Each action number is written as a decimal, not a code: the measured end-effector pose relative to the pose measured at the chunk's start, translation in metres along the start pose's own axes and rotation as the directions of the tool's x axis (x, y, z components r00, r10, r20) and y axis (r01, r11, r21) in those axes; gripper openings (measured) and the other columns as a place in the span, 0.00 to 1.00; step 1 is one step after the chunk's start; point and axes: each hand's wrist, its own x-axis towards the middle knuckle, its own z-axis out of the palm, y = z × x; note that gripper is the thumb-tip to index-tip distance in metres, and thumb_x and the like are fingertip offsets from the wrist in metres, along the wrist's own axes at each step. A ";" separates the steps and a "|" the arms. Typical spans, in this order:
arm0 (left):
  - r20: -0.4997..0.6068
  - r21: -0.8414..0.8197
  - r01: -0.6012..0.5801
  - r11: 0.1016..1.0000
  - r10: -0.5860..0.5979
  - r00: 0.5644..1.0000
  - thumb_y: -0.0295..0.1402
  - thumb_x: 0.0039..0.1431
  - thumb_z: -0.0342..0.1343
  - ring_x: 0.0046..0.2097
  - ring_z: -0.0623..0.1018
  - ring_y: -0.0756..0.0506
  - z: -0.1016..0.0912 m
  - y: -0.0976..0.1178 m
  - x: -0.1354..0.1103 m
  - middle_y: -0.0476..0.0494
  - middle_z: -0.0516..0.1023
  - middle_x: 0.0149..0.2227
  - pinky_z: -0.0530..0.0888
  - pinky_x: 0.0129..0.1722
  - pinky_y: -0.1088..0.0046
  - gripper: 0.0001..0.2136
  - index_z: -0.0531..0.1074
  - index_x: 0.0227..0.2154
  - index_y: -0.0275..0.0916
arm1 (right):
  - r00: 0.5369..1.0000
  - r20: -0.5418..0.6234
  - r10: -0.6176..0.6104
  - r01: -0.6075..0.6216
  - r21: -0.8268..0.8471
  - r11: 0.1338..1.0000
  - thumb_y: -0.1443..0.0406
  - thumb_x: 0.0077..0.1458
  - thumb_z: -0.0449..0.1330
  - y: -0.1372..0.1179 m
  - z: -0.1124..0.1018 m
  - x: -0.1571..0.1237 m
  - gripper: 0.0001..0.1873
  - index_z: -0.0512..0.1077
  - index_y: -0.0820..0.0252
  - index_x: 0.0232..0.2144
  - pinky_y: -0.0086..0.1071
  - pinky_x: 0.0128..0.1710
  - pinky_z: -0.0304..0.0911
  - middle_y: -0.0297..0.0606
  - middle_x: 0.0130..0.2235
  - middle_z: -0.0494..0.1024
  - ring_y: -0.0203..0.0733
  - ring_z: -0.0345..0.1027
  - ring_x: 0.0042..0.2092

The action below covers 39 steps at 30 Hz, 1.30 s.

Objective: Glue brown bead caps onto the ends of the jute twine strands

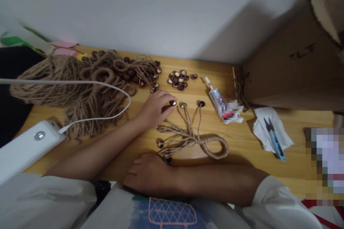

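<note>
Between the thumb and fingertips of my left hand (157, 107) is a small brown nut shell half (173, 103), glossy inside. Just right of it lies a bundle of twine (192, 137), wrapped into a loop (223, 154) at one end. Its loose strands spread left and upward. Two shell halves sit at its upper strand ends, one of them dark (202, 103); two more lie at its left, including one (160, 144) on a strand. My right hand (149, 171) rests palm down by the table's front edge, fingers loosely laid out, touching nothing I can make out.
A pile of shell halves (178, 79) lies further back. Skeins of twine (51, 78) and finished-looking bundles fill the left, near a white power bank (32, 150) and its cable. At right are a glue tube (219, 102), thread snips (274, 139) on tissue (259, 125), and a cardboard box (290, 68).
</note>
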 end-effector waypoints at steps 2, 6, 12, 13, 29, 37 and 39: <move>0.000 -0.002 -0.005 1.000 0.005 1.000 0.27 0.58 0.53 0.41 0.74 0.45 0.000 0.000 0.000 0.41 0.75 0.38 0.72 0.43 0.67 0.07 0.73 0.39 0.36 | 1.000 -0.007 0.002 -0.002 0.002 1.000 0.66 0.64 0.52 0.000 0.001 0.000 0.13 0.73 0.60 0.29 0.28 0.32 0.60 0.33 0.30 0.76 0.35 0.67 0.35; 0.002 0.007 -0.014 1.000 0.014 1.000 0.27 0.58 0.54 0.41 0.74 0.45 -0.001 0.001 0.001 0.41 0.75 0.37 0.72 0.42 0.67 0.07 0.73 0.39 0.35 | 1.000 -0.015 -0.003 0.003 -0.008 1.000 0.65 0.64 0.52 0.001 0.001 0.001 0.14 0.73 0.60 0.28 0.28 0.31 0.60 0.33 0.29 0.76 0.35 0.67 0.34; 0.001 0.006 -0.015 1.000 0.015 1.000 0.28 0.58 0.54 0.41 0.74 0.45 -0.001 0.001 0.000 0.42 0.75 0.38 0.72 0.43 0.67 0.07 0.73 0.39 0.35 | 1.000 -0.003 0.003 -0.003 -0.043 0.999 0.65 0.63 0.55 0.000 -0.005 0.001 0.12 0.74 0.59 0.29 0.27 0.31 0.60 0.31 0.29 0.77 0.33 0.69 0.34; 0.004 0.004 -0.012 1.000 0.012 1.000 0.28 0.59 0.54 0.41 0.74 0.45 -0.001 0.001 0.000 0.42 0.75 0.38 0.72 0.43 0.67 0.07 0.73 0.39 0.36 | 1.000 -0.004 -0.004 0.004 -0.043 0.999 0.66 0.63 0.55 0.000 -0.006 0.001 0.12 0.74 0.59 0.29 0.27 0.31 0.60 0.31 0.29 0.77 0.33 0.69 0.34; 0.008 -0.001 -0.007 1.000 0.007 1.000 0.28 0.58 0.54 0.41 0.75 0.45 -0.001 0.001 0.001 0.42 0.76 0.38 0.72 0.42 0.66 0.07 0.73 0.39 0.36 | 0.999 -0.049 -0.021 0.020 -0.036 0.999 0.65 0.63 0.54 0.002 0.000 0.001 0.13 0.73 0.59 0.27 0.28 0.30 0.58 0.31 0.28 0.76 0.34 0.68 0.32; 0.023 0.007 0.009 1.000 -0.010 1.000 0.29 0.59 0.53 0.42 0.75 0.45 -0.002 0.002 0.001 0.42 0.76 0.38 0.71 0.43 0.66 0.07 0.73 0.39 0.37 | 0.997 -0.075 -0.013 0.011 -0.030 0.999 0.65 0.63 0.54 0.002 0.002 0.001 0.14 0.73 0.59 0.26 0.28 0.28 0.57 0.31 0.28 0.76 0.35 0.68 0.32; 0.023 0.007 0.006 1.000 -0.007 1.000 0.29 0.59 0.53 0.42 0.75 0.45 -0.002 0.002 0.000 0.42 0.76 0.38 0.72 0.43 0.66 0.07 0.73 0.39 0.36 | 0.997 -0.070 -0.021 0.018 -0.041 0.999 0.66 0.63 0.53 0.002 0.002 0.001 0.14 0.74 0.59 0.26 0.27 0.29 0.58 0.30 0.28 0.76 0.34 0.69 0.32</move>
